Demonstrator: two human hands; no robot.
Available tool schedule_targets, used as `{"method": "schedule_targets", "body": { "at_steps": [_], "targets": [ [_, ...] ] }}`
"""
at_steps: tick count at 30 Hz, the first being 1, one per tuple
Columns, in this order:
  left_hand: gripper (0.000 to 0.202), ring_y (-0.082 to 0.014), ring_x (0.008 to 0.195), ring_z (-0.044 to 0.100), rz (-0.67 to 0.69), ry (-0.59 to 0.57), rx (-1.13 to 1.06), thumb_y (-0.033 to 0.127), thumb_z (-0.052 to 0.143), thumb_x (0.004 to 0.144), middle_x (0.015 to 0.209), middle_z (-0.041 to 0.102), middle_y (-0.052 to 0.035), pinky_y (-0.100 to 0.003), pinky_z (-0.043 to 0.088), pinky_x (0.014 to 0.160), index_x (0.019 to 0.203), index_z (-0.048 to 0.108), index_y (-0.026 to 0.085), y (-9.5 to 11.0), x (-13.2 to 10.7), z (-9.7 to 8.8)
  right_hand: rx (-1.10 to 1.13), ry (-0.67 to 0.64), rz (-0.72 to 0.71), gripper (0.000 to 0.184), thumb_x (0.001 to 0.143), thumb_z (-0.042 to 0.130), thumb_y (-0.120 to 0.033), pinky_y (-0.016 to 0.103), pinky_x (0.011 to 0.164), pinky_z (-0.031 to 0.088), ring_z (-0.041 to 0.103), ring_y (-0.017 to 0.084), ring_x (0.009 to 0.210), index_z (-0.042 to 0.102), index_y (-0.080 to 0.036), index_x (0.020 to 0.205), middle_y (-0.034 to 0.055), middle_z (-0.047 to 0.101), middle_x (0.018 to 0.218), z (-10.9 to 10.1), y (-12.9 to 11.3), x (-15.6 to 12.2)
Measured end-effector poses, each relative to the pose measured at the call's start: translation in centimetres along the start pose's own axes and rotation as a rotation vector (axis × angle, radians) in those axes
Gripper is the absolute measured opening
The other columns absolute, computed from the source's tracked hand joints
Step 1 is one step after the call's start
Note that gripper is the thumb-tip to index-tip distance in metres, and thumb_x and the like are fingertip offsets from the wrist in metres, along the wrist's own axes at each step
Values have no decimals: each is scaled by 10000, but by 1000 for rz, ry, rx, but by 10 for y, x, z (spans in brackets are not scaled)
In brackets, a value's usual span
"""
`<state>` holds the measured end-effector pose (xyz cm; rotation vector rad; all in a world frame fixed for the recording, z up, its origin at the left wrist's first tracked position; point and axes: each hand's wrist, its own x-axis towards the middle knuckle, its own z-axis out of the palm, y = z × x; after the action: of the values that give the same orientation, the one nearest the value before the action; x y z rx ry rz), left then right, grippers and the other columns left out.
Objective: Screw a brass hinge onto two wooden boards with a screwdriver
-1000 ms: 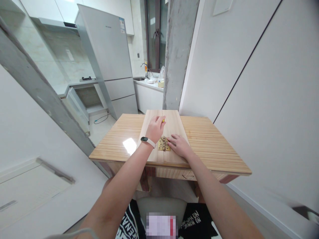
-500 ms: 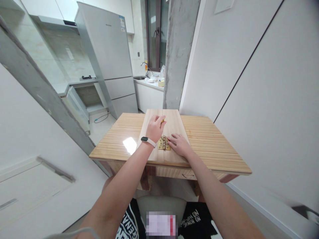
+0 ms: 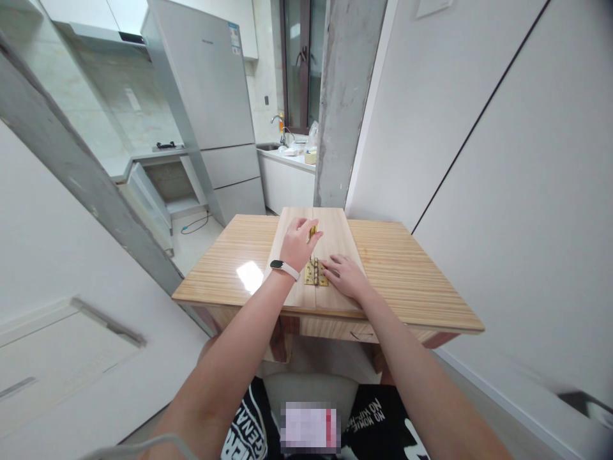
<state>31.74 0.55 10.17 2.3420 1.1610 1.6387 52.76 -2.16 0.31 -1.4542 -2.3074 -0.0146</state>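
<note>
Atop a wood-grain table (image 3: 412, 275), boards (image 3: 334, 231) bear a hinge (image 3: 317, 275); the left hand (image 3: 297, 244) pinches a yellow-and-black object (image 3: 313, 230), the right hand (image 3: 347, 277), loosely spread, grasps nothing beside the hinge.

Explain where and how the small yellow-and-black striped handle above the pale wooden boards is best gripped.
Probably best: pinch the yellow-and-black striped handle around its sides, coming from the near left. It looks slim and seems roughly upright, and the left hand holds it from that side between thumb and fingers. The handle's lower end is hard to make out.
</note>
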Motion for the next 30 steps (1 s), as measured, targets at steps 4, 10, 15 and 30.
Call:
{"method": "schedule_targets", "body": {
  "at_steps": [4,10,15,30],
  "targets": [
    [209,-216,986,661,-26,16,4,243,633,987,1083,627,-84,-374,564,948,1187,689,221,1,1,0,3,9,6,427,1054,472,-500,425,1133,386,521,261,1304,686,-324,1378,102,610,1407,-1,-1,-1],
    [297,-217,1039,666,-14,-23,-29,159,538,1009,1156,663,-92,-366,565,958,1280,641,223,1,0,2,-8,2,-9,419,1056,471,-496,424,1135,381,518,257,1312,685,-330,1375,98,613,1404,2,2,0],
    [316,-217,1076,671,7,-19,-36,147,548,999,1183,690,-96,-375,561,984,1295,637,211,-1,2,1,-9,-6,-11,419,1054,479,-492,421,1138,378,514,258,1322,674,-332,1389,93,607,1418,4,4,1],
    [264,-209,991,668,-25,-1,-16,148,581,985,1107,647,-84,-359,573,929,1223,667,223,4,4,0,-13,-4,4,422,1055,474,-501,422,1132,376,514,260,1313,682,-331,1381,99,599,1430,1,1,0]
  ]
}}
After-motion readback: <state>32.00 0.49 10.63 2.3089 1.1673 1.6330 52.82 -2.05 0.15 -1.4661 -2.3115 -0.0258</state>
